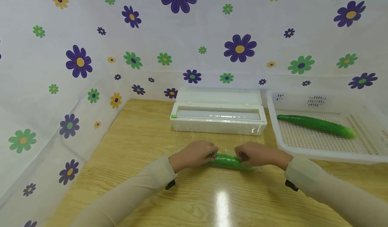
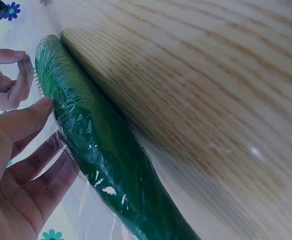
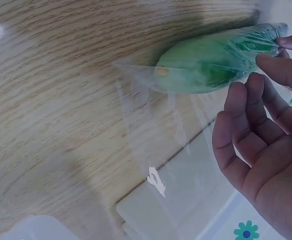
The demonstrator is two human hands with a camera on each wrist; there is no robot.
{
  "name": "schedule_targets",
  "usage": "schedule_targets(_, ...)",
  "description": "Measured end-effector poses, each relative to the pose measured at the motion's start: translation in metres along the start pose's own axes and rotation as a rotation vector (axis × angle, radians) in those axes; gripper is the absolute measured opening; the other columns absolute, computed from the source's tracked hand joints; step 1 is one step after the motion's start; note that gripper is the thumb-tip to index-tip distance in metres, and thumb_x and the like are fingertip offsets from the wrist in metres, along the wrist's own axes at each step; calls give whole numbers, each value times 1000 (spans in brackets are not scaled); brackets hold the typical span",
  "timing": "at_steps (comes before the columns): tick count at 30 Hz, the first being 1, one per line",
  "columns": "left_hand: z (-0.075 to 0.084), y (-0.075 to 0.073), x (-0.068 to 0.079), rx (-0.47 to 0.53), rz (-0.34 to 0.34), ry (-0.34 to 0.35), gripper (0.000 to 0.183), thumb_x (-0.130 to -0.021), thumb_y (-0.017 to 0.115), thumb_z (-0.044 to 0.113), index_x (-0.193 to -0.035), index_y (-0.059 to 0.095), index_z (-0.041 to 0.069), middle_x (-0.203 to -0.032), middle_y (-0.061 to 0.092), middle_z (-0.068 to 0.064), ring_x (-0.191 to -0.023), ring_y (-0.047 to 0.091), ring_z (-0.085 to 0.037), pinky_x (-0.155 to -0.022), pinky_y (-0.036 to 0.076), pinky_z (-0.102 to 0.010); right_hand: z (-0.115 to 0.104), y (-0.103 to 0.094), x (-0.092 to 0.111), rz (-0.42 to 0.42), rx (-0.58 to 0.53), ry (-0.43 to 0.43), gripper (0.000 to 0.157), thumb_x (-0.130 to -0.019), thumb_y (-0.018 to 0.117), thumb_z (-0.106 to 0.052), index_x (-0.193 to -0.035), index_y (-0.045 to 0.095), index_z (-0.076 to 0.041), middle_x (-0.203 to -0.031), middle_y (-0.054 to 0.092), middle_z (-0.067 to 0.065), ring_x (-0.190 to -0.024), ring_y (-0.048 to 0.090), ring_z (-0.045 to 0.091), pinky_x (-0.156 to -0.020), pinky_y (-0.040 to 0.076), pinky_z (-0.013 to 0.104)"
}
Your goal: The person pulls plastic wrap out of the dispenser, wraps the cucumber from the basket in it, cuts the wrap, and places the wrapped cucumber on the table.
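A green cucumber [image 1: 228, 161] lies across the table wrapped in clear plastic wrap [image 3: 173, 120], which stretches back toward a white wrap dispenser box [image 1: 218, 125]. At the cucumber's left part, my left hand [image 1: 195, 155] pinches the wrap, with the thumb against the far side of the cucumber [image 2: 105, 150]. My right hand [image 1: 257, 154] pinches the film near the other end, its thumb and fingertips meeting at the wrapped surface. Creased film covers the cucumber in the left wrist view, while loose film extends past its pale end in the right wrist view.
The dispenser's lid [image 1: 218, 96] stands raised behind it, with a film roll [image 1: 218, 115] inside and a green tab [image 1: 174, 116] at its left. To the right, a white perforated basket [image 1: 321, 153] holds another cucumber [image 1: 315, 124]. A flowered sheet [image 1: 206, 28] hangs behind the wooden table [image 1: 142, 132].
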State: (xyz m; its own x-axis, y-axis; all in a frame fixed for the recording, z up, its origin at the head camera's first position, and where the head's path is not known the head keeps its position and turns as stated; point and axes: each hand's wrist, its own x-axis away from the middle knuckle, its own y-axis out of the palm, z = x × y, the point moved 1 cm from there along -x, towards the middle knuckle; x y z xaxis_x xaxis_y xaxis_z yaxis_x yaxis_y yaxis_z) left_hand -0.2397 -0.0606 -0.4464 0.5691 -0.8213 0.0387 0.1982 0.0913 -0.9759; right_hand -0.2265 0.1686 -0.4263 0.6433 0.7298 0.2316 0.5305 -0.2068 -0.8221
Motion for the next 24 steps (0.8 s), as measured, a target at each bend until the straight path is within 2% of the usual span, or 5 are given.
schedule_targets(6,-2,2,-1,-8,-2,-4,14,-86,66,27,-82,56,18,-81,59,7,-69,47,-2,-61,41,-16,1,-1,1,-51,7,36,13,-78,70,-4,-72,60,-11,-64,51,-8,-57,40,2,-52,37,17)
schedule_targets(13,-3,2,0,-9,3,4,14,-87,66,26,-82,56,19,-81,59,7,-68,46,-2,-60,40,-16,2,-4,1,-61,93,37,21,-76,74,-6,-65,57,-12,-66,55,-7,-60,41,3,-56,39,18)
schedule_targets(18,-2,0,0,-6,5,14,12,-87,66,25,-83,57,18,-82,60,7,-69,48,-2,-61,41,-16,2,-6,2,-90,76,56,22,-79,73,-5,-68,54,-12,-67,54,-6,-61,41,3,-57,39,19)
schedule_targets(24,-2,-1,0,2,3,27,12,-87,66,25,-84,57,18,-82,60,7,-70,48,-2,-62,41,-16,1,-9,3,-129,84,102,17,-76,72,-1,-69,60,-11,-68,57,-6,-60,44,4,-55,40,19)
